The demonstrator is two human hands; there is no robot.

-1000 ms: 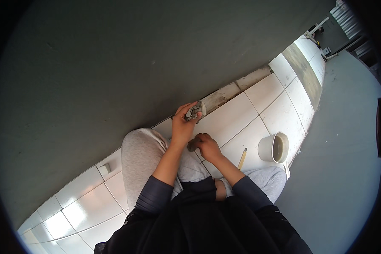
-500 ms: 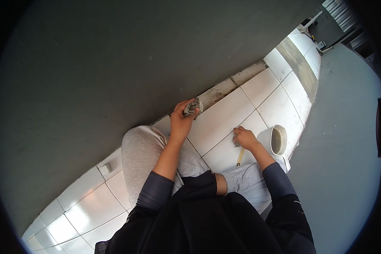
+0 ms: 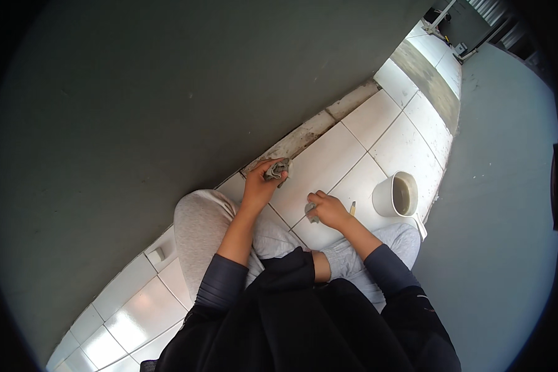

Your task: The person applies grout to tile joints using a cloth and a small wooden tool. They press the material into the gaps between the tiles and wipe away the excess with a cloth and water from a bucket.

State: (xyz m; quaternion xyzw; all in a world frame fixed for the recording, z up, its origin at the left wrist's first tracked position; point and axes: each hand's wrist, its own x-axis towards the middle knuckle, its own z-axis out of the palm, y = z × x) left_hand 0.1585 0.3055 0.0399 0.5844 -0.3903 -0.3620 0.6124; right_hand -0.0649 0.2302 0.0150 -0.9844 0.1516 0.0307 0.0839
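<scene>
My left hand (image 3: pixel 256 187) is closed around a crumpled grey cloth (image 3: pixel 278 169), close to the foot of the dark wall and the worn skirting strip (image 3: pixel 299 137). Lower and to the right, my right hand (image 3: pixel 332 212) pinches a smaller wad of grey cloth (image 3: pixel 312 214) just over the white floor tiles (image 3: pixel 319 167). Partly hidden behind that hand lies a thin yellowish stick (image 3: pixel 353 208) on the tiles. Beside my right knee stands a white dipper (image 3: pixel 383 197) with cloudy liquid in it, its handle pointing toward me.
A dark grey wall (image 3: pixel 142 111) runs along the left, and a lighter grey surface (image 3: pixel 496 186) borders the tiles on the right. My crossed legs (image 3: pixel 208 232) rest on the floor. A small white block (image 3: pixel 157 254) sits by the left wall.
My right hand has moved left with its grey cloth, away from the dipper and toward my left hand. The left hand still grips its cloth; the view has shifted slightly.
</scene>
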